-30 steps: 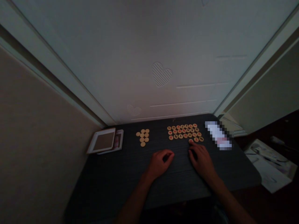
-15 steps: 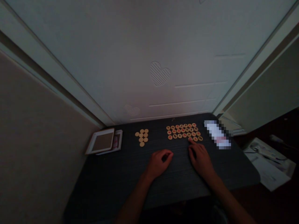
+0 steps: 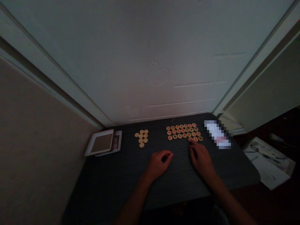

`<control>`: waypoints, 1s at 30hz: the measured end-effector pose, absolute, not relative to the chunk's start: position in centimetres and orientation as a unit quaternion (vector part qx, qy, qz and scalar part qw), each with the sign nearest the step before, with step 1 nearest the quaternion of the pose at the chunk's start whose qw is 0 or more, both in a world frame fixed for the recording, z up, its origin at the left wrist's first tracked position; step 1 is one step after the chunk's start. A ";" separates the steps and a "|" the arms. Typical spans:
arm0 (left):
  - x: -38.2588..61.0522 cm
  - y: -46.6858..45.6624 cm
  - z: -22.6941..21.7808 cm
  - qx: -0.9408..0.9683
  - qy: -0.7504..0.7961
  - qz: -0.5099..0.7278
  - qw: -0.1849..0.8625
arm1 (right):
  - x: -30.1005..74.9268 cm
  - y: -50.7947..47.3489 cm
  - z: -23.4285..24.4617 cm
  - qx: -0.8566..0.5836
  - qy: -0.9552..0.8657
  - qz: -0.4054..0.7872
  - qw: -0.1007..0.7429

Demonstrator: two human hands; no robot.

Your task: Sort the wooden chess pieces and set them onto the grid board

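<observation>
Rows of round wooden Chinese chess pieces [image 3: 183, 131], marked in red and black, lie face up at the table's right half. Stretched toward the front row, the index finger of my right hand [image 3: 202, 160] touches a red-marked piece [image 3: 190, 139]. Its thumb stays apart and it grips nothing visible. My left hand [image 3: 159, 164] rests on the table left of it, thumb and fingertips brought together in a pinch; anything between the tips is hidden. Beyond the left hand sits a small cluster of blank-faced pieces [image 3: 141, 136].
At the table's left edge a shallow open box [image 3: 102, 143] overlaps another box [image 3: 118, 142]. A pixelated white item [image 3: 217, 134] lies at the right. Behind the dark table [image 3: 112, 181] stands a white panel [image 3: 117, 62] with heart reliefs. A white carton [image 3: 269, 168] is beyond the right edge.
Both hands hold nearly the same pose, with the right index finger still on the front-row piece. The whole view has shifted very slightly.
</observation>
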State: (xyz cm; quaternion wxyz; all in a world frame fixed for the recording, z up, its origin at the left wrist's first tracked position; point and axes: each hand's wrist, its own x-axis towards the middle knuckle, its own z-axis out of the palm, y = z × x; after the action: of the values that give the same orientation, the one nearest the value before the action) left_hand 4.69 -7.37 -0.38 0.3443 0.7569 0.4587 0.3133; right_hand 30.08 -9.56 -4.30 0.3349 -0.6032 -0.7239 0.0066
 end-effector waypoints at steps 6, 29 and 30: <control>4.7 -7.4 -0.3 0.758 0.454 0.315 0.346 | 30.3 -9.7 -4.6 -0.632 -0.692 -0.020 0.350; 4.3 -7.1 -0.6 0.753 0.470 0.321 0.331 | 29.4 -10.2 -2.5 -0.578 -0.732 0.044 0.357; 4.1 -6.9 -0.6 0.752 0.472 0.326 0.325 | 29.4 -10.3 -2.4 -0.575 -0.735 0.049 0.356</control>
State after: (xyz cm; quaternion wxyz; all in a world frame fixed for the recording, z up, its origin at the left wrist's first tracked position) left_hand 4.14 -6.93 -0.57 0.3252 0.7521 0.4716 0.3259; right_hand 29.41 -10.28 -2.40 0.3563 -0.5752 -0.7347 0.0491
